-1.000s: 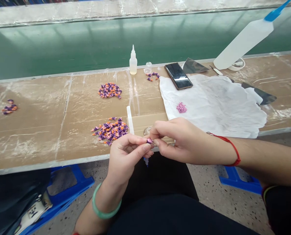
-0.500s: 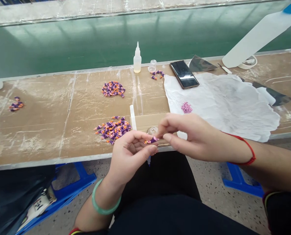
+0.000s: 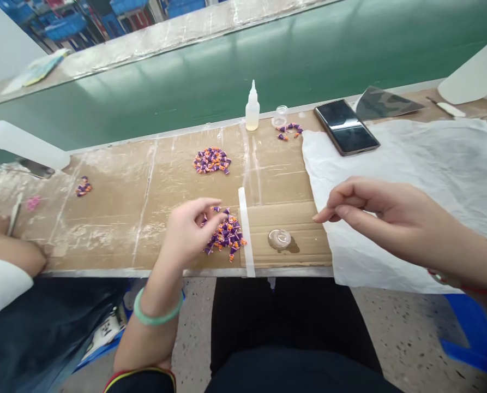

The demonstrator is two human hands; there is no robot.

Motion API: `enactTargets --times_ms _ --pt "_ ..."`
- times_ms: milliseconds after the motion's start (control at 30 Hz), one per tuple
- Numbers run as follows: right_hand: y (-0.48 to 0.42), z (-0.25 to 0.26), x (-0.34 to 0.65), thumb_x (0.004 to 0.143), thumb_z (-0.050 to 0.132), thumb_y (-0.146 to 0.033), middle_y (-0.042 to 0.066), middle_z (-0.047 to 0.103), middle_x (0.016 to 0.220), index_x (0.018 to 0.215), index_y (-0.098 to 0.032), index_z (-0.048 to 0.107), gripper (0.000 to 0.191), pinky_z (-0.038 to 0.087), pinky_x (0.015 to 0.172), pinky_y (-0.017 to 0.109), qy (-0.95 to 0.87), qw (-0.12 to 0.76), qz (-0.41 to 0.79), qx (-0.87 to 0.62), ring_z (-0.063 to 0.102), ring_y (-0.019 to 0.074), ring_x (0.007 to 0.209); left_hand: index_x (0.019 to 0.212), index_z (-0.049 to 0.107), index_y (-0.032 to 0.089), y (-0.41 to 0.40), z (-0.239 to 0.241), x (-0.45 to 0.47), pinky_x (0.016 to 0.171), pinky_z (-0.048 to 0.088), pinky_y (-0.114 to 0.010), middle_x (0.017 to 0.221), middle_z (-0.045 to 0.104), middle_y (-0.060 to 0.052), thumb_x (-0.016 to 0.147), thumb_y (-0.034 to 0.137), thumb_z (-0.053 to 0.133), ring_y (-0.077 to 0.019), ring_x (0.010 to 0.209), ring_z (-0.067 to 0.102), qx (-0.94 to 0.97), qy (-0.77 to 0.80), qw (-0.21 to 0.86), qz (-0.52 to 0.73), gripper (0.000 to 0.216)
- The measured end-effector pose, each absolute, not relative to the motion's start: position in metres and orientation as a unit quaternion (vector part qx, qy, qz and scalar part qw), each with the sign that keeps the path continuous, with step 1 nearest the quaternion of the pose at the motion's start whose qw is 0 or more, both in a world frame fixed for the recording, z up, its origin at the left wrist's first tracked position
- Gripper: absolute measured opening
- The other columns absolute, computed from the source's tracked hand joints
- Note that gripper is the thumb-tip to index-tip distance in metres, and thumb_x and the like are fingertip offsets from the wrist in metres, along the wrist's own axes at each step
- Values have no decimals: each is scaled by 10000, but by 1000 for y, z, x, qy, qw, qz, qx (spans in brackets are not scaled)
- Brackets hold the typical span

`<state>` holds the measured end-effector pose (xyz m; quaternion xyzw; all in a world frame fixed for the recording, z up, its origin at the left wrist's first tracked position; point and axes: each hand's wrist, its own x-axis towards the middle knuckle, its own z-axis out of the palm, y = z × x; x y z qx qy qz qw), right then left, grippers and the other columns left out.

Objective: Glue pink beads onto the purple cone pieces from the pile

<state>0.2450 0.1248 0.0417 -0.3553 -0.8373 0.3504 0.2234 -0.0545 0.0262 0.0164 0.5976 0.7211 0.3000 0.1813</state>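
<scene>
Over the near pile of small purple-and-orange figures (image 3: pixel 230 237), my left hand (image 3: pixel 192 226) has its thumb and index finger apart, with a figure showing in the gap, apparently on the pile. I see nothing held in it. My right hand (image 3: pixel 374 213) hovers at the left edge of the white cloth (image 3: pixel 423 158), fingertips pinched together; whether a tiny thing is between them I cannot make out. A small clear dish (image 3: pixel 279 239) sits on a cardboard piece (image 3: pixel 263 218) between the hands, a wet patch beside it. The pink beads are hidden.
Another pile of figures (image 3: pixel 211 160) lies farther back, near a dropper bottle (image 3: pixel 252 109). A white strip (image 3: pixel 246 232) borders the cardboard. A phone (image 3: pixel 347 126) rests partly on the cloth. At far left is another person's arm (image 3: pixel 14 251) beside a small group of figures (image 3: pixel 83 186).
My left hand has moved left to the near pile and no longer holds the purple figure. My right hand has drawn away to the right. The view has turned left.
</scene>
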Motion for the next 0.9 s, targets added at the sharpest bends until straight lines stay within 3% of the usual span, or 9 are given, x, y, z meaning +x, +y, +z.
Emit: enactTargets --times_ms 133,333,700,800,900 --pt "129 40 248 873 511 -351 25 785 773 793 -255 618 165 539 595 336 -827 226 350 -377 752 216 721 913 757 157 77 4 -98 751 517 -333 881 754 -71 840 230 616 -194 753 639 569 776 103 251 175" --pt "131 28 257 901 506 -392 48 771 798 818 -250 610 195 528 615 359 -819 211 360 -393 746 240 760 886 704 163 126 -17 -118 882 493 -389 973 712 -86 786 200 678 -244 899 637 594 784 40 178 110" --pt "129 26 259 908 502 -454 80 762 824 823 -231 612 263 499 600 353 -817 198 359 -406 719 242 746 813 661 181 130 -14 -105 829 467 -390 919 709 -105 809 145 592 -273 909 643 599 784 7 161 78" --pt "128 28 261 904 514 -445 81 763 820 813 -229 614 255 516 641 363 -812 206 355 -416 728 246 763 812 663 182 120 -11 -101 804 478 -384 837 711 -79 791 151 598 -247 835 651 582 783 24 220 75" --pt "129 28 266 889 522 -447 81 764 810 814 -233 619 247 531 668 377 -804 215 353 -427 734 255 781 927 701 176 108 -5 -92 750 501 -347 815 722 -51 758 214 661 -199 771 646 536 748 135 367 177"
